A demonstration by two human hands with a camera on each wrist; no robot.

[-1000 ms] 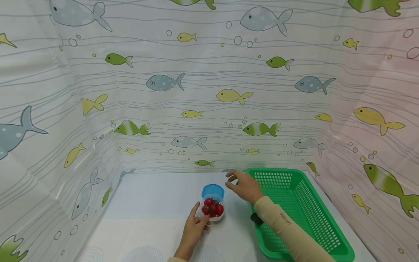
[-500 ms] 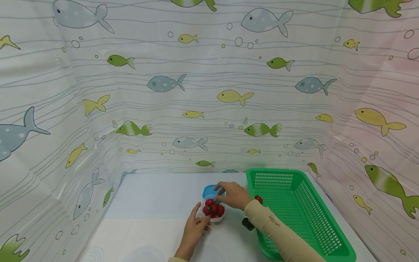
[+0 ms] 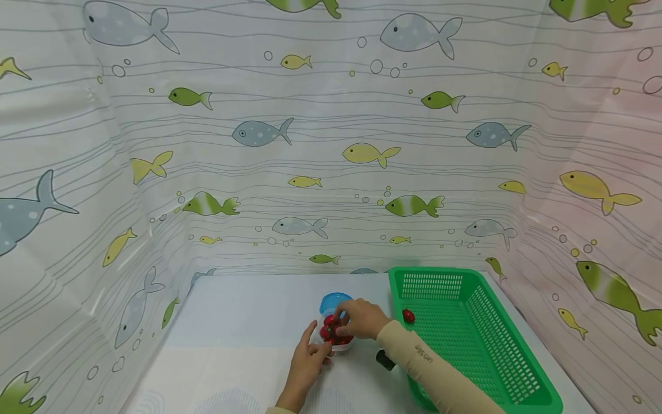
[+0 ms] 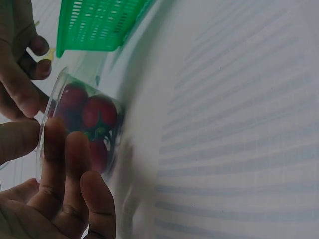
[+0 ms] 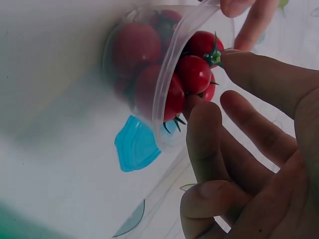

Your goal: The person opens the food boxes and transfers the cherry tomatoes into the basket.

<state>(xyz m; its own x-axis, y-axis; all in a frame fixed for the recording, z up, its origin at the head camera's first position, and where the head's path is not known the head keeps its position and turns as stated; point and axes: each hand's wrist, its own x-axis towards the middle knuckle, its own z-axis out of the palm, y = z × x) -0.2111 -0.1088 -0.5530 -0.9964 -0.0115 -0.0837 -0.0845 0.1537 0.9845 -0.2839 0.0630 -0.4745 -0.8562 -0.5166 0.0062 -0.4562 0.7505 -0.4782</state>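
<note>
From the head, the left hand (image 3: 306, 363) pinches the side of the clear box (image 3: 341, 348) on the tabletop (image 3: 248, 322); red tomatoes (image 3: 329, 332) sit inside it, the blue lid (image 3: 332, 303) just beyond; the right hand (image 3: 364, 319) reaches into them, and one loose tomato (image 3: 408, 316) lies in the green basket (image 3: 465, 345). From the left wrist, thumb and fingers clasp the box wall. From the right wrist, the thumb meets a green stem (image 5: 216, 57), fingers bent opposite; whether they grip cannot be told; picking a tomato seems the step in hand; the next move likely calls for a gentle pinch and a lift past the rim, the box held steady.
</note>
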